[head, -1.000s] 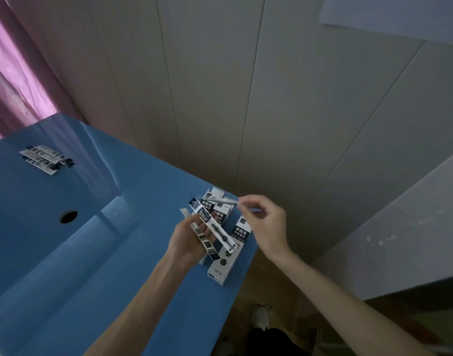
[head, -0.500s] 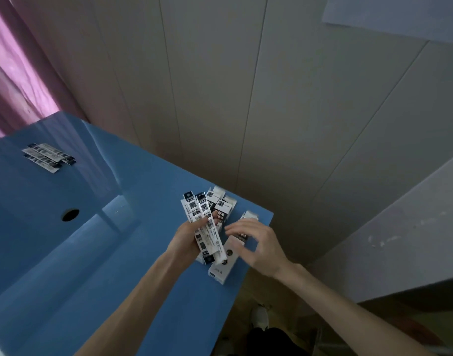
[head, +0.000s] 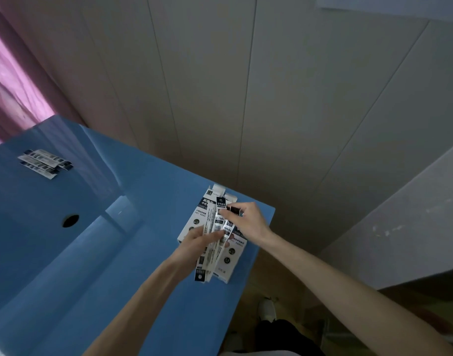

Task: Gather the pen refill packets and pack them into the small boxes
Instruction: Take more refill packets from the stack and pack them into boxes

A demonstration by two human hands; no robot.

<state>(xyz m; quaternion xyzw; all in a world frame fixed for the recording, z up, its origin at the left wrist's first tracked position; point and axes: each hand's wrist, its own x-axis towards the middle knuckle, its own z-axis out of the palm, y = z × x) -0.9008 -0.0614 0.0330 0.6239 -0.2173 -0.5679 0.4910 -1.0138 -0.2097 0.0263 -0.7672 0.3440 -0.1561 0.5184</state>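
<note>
My left hand [head: 198, 241] grips a bundle of long white-and-black pen refill packets [head: 212, 249] above the table's near right corner. My right hand [head: 247, 220] pinches the upper end of that bundle from the right. Under the hands lie small white-and-black boxes [head: 197, 215], their flaps open toward the wall; one more box [head: 230, 255] shows below my right wrist. Far off at the table's left lies another small pile of refill packets [head: 44, 163].
The blue table [head: 91, 253] has a round cable hole [head: 70, 220] left of centre. Its right edge runs just beside the boxes, with floor and my shoe [head: 267, 308] below. A pale panelled wall stands behind; a pink curtain [head: 12, 80] hangs at left.
My right hand dropped from holding a single packet in the air, passed low over the boxes, and now pinches the bundle's top. The bundle in my left hand has swung more upright.
</note>
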